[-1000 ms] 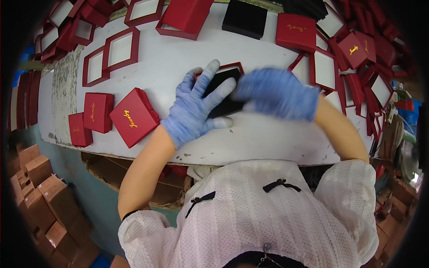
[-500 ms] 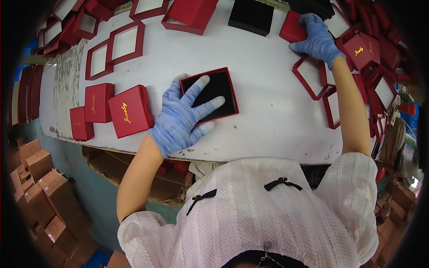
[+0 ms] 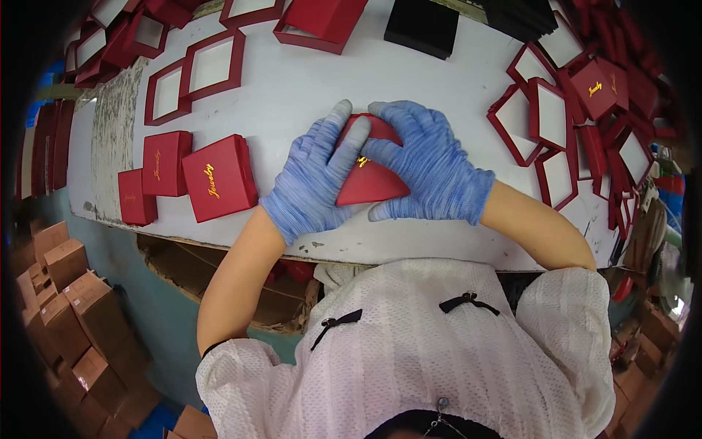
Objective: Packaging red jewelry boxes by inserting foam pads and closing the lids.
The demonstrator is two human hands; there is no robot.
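Note:
Both my hands wear blue-and-white knit gloves and meet around a small red gift box [image 3: 371,183] near the front of the table. On the box's left side rests my left hand [image 3: 314,172], its fingers reaching over the top. My right hand [image 3: 431,164] grips the right side, thumb along the near edge and fingers across the lid. The red lid with gold lettering now covers the top; the black lining is hidden. Whether the lid is pressed fully down, I cannot tell. Just left of my left hand stand three closed red boxes [image 3: 219,178].
Open red box parts with white insides [image 3: 214,64] lie at the far left. Stacks of black foam pads [image 3: 421,28] stand at the back. A heap of red lids and trays [image 3: 599,88] fills the right side. Brown cartons [image 3: 102,314] are piled on the floor at left.
My right hand has come from the far right to the middle, bringing a red lid onto the black-lined box. My left hand has shifted slightly right and stayed on the box.

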